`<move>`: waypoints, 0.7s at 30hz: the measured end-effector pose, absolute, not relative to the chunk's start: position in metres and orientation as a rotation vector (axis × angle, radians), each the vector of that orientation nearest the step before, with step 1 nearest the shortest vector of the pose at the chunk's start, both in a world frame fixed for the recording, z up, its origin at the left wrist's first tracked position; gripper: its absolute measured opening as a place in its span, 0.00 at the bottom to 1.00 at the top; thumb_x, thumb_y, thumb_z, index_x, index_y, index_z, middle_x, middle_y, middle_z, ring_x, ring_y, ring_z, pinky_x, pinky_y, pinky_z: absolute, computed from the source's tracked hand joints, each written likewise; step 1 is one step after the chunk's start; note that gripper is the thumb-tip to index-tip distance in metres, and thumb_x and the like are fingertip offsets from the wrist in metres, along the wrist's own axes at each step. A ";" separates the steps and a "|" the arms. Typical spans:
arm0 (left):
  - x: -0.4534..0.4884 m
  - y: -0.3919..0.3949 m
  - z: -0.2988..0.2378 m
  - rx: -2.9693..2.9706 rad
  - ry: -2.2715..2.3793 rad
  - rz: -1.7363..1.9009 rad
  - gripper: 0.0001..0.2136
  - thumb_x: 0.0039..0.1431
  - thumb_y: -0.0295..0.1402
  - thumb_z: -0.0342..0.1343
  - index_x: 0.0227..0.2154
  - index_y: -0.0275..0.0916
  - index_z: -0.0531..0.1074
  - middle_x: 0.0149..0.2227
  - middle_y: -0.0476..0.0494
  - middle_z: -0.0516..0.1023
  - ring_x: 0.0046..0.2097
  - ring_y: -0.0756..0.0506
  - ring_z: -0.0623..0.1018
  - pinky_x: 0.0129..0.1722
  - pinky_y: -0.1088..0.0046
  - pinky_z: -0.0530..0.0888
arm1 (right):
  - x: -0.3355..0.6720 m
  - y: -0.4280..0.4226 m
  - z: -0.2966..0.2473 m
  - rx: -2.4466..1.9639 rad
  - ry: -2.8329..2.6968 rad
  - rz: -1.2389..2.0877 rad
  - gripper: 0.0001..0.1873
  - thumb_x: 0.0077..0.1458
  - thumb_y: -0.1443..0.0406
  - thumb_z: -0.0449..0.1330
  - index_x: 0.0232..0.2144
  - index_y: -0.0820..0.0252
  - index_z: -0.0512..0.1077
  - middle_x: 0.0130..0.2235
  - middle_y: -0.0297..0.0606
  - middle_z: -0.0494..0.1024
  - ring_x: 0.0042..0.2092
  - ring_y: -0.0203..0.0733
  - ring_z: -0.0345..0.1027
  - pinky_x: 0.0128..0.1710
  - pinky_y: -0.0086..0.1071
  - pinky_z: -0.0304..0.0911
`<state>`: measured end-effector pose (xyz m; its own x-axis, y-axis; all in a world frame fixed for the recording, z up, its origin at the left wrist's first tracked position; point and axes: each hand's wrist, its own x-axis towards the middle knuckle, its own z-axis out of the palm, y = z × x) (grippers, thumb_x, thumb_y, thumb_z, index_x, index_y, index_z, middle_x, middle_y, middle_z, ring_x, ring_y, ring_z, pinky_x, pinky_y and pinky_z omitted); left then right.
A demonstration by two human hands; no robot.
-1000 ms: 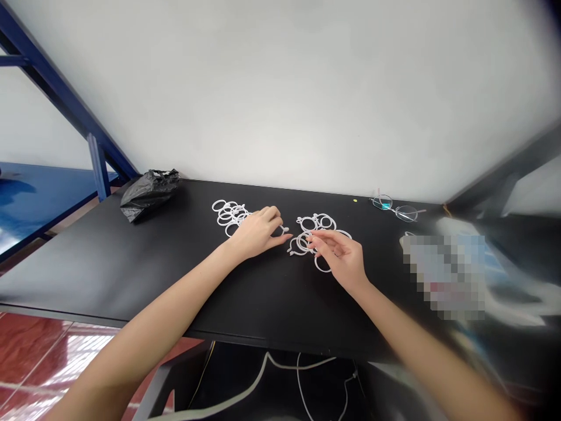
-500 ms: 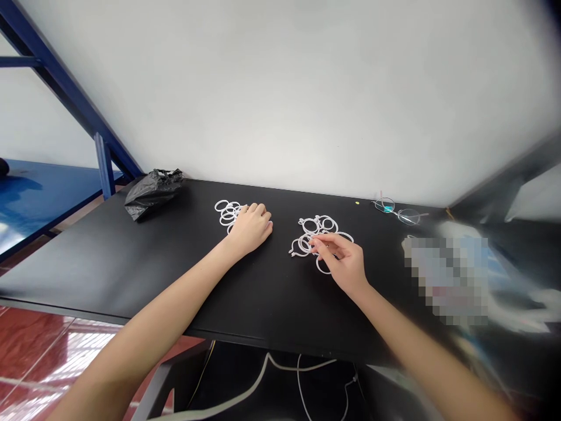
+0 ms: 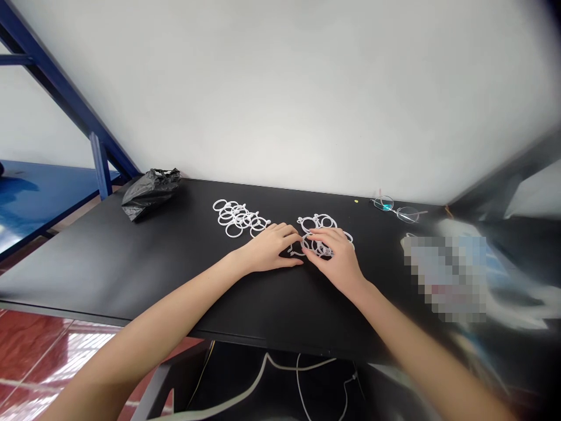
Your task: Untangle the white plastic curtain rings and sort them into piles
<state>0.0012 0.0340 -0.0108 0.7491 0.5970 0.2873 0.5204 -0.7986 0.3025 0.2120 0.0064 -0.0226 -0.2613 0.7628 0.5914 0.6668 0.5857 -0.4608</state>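
The white, plastic-looking ring point(image 3: 302, 241) between your right thumb and fingers sits at the left edge of the right-hand cluster of white knobbed rings point(image 3: 316, 220). Your right hand point(image 3: 336, 255) pinches it, with more loops gathered beneath the fingers; how many it holds, you cannot tell from here. Your left hand point(image 3: 276, 248) faces it, thumb and fingers parted; whether its fingertips touch a ring is unclear. The hands probably meet so closely so that one can steady the loops while the other works on them.

To the left lies a second, overlapping cluster of white rings point(image 3: 239, 220), perhaps kept apart so the two groups don't tangle. Both clusters rest on the black, flat surface point(image 3: 175, 257). A crumpled black plastic bag point(image 3: 151, 192) lies at its far left, and thin wire-rimmed glasses point(image 3: 393, 211) lie near the pale wall point(image 3: 280, 105), well away from your fingers.

Compared with half a second ago, your left hand has left the left cluster, uncovering more of its rings, and now comes up beside your right hand, whose fingers are spread more widely.
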 end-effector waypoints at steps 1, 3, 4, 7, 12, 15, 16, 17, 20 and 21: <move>0.001 0.035 -0.012 2.744 0.886 0.542 0.18 0.62 0.45 0.56 0.48 0.37 0.70 0.48 0.39 0.74 0.47 0.41 0.73 0.48 0.63 0.69 | 0.213 0.007 -0.025 -1.156 -2.018 0.156 0.08 0.50 0.66 0.67 0.36 0.56 0.76 0.45 0.42 0.80 0.48 0.53 0.71 0.50 0.51 0.67; 0.000 0.037 -0.013 2.745 0.878 0.530 0.15 0.64 0.42 0.54 0.46 0.37 0.72 0.47 0.39 0.75 0.47 0.41 0.74 0.47 0.64 0.70 | 0.213 0.008 -0.028 -1.192 -2.048 0.176 0.09 0.50 0.66 0.67 0.37 0.56 0.76 0.47 0.42 0.80 0.50 0.55 0.71 0.52 0.54 0.65; -0.001 0.039 -0.014 2.747 0.873 0.529 0.13 0.65 0.41 0.53 0.44 0.37 0.72 0.46 0.39 0.75 0.47 0.42 0.74 0.47 0.65 0.70 | 0.214 0.008 -0.029 -1.203 -2.055 0.191 0.09 0.50 0.66 0.67 0.37 0.56 0.76 0.47 0.42 0.80 0.50 0.55 0.71 0.52 0.55 0.65; -0.001 0.041 -0.015 2.751 0.870 0.542 0.10 0.66 0.38 0.52 0.40 0.36 0.73 0.45 0.39 0.75 0.46 0.42 0.74 0.46 0.66 0.70 | 0.214 0.008 -0.029 -1.208 -2.043 0.247 0.08 0.53 0.67 0.64 0.38 0.55 0.76 0.48 0.42 0.79 0.50 0.54 0.72 0.52 0.53 0.66; -0.002 0.040 -0.015 2.725 0.924 0.589 0.09 0.65 0.36 0.52 0.32 0.37 0.70 0.44 0.39 0.76 0.45 0.42 0.75 0.43 0.67 0.71 | 0.214 0.007 -0.026 -1.193 -2.000 0.295 0.08 0.54 0.68 0.62 0.38 0.55 0.77 0.48 0.42 0.79 0.51 0.52 0.72 0.52 0.50 0.67; -0.002 0.041 -0.014 2.688 0.980 0.611 0.09 0.63 0.35 0.53 0.29 0.37 0.67 0.43 0.40 0.77 0.44 0.42 0.76 0.42 0.66 0.72 | 0.214 0.006 -0.025 -1.178 -1.986 0.290 0.08 0.54 0.69 0.63 0.38 0.56 0.77 0.48 0.43 0.79 0.51 0.52 0.72 0.52 0.50 0.68; -0.002 0.041 -0.014 2.682 0.987 0.612 0.09 0.63 0.35 0.53 0.28 0.38 0.67 0.42 0.40 0.77 0.44 0.42 0.76 0.42 0.66 0.72 | 0.214 0.006 -0.025 -1.173 -1.989 0.290 0.08 0.53 0.69 0.63 0.38 0.56 0.77 0.48 0.43 0.79 0.51 0.52 0.72 0.52 0.50 0.68; -0.002 0.041 -0.014 2.680 0.988 0.610 0.09 0.62 0.34 0.53 0.28 0.38 0.66 0.42 0.39 0.77 0.44 0.42 0.76 0.42 0.66 0.72 | 0.214 0.006 -0.026 -1.169 -1.994 0.292 0.08 0.53 0.70 0.63 0.38 0.56 0.77 0.49 0.43 0.79 0.51 0.52 0.72 0.52 0.50 0.68; -0.002 0.042 -0.015 2.671 0.969 0.612 0.09 0.62 0.34 0.52 0.27 0.38 0.65 0.43 0.39 0.77 0.45 0.41 0.76 0.43 0.65 0.72 | 0.213 0.007 -0.027 -1.158 -2.004 0.298 0.08 0.53 0.70 0.63 0.37 0.56 0.77 0.49 0.43 0.79 0.51 0.52 0.73 0.52 0.49 0.68; -0.002 0.041 -0.015 2.659 0.967 0.626 0.08 0.62 0.33 0.52 0.27 0.38 0.65 0.44 0.38 0.77 0.46 0.41 0.76 0.43 0.65 0.72 | 0.213 0.007 -0.027 -1.154 -2.004 0.294 0.08 0.53 0.70 0.63 0.37 0.56 0.77 0.49 0.43 0.78 0.51 0.52 0.73 0.52 0.49 0.69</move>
